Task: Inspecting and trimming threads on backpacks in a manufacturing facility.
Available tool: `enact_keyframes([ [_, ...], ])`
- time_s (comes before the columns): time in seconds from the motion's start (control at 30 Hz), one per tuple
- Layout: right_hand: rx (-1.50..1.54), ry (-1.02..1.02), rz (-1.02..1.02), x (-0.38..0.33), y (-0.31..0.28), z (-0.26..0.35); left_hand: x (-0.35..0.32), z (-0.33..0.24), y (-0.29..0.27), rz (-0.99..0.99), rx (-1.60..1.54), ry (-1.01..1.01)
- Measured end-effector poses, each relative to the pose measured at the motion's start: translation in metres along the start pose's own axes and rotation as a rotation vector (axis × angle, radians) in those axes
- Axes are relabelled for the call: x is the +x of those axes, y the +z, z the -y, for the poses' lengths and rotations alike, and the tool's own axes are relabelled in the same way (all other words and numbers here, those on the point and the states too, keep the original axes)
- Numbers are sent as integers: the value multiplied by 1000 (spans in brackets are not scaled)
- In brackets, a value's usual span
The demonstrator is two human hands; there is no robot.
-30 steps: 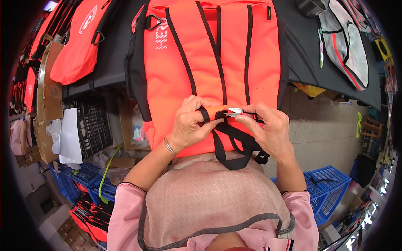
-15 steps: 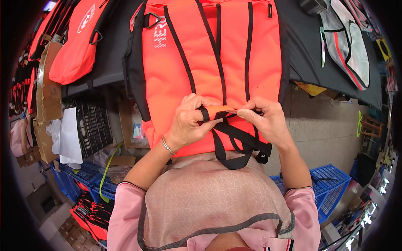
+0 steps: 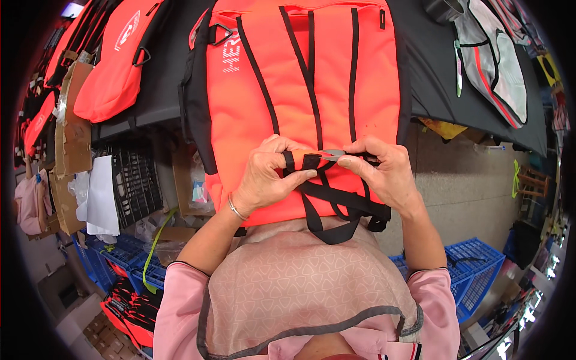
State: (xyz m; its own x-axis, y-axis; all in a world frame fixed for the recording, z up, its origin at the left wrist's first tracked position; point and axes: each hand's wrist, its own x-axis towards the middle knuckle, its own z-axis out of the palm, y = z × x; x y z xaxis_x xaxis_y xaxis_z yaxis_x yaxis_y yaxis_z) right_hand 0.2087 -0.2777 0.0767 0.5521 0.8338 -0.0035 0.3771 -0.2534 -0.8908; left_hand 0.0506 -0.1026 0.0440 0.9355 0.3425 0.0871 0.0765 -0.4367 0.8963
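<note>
A bright orange-red backpack (image 3: pixel 240 120) with black trim lies on the table, its shoulder straps (image 3: pixel 336 78) facing up. My left hand (image 3: pixel 267 171) is closed on the lower end of one shoulder strap, pinching it near a black edge band. My right hand (image 3: pixel 384 174) is closed round small thread snips (image 3: pixel 332 155); their grey metal blades point left and meet the strap end. Part of the snips is hidden by my fingers. Below both hands, black webbing (image 3: pixel 333 233) hangs in loops over the bag's near edge.
Another orange bag (image 3: pixel 114 78) lies at the far left of the black-covered table (image 3: pixel 435 90). A clear pouch (image 3: pixel 495 66) with red trim and a dark metal cup (image 3: pixel 444 9) are at the far right. Blue crates (image 3: pixel 474 264) stand below, beside cardboard (image 3: pixel 75 120) at left.
The snips' metal blades now show between my hands at the strap end. My left hand has turned the strap end slightly, and the view has shifted a little.
</note>
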Motion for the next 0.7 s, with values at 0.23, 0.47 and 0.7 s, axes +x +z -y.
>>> enact_keyframes([
  [0.23,255,141,129,10,2,-8,-1,2,-5,50,-71,-63],
  [0.47,483,290,286,18,4,-24,1,3,-7,92,-128,-96],
  [0.7,441,266,204,18,7,-16,4,5,-7,102,-180,-122],
])
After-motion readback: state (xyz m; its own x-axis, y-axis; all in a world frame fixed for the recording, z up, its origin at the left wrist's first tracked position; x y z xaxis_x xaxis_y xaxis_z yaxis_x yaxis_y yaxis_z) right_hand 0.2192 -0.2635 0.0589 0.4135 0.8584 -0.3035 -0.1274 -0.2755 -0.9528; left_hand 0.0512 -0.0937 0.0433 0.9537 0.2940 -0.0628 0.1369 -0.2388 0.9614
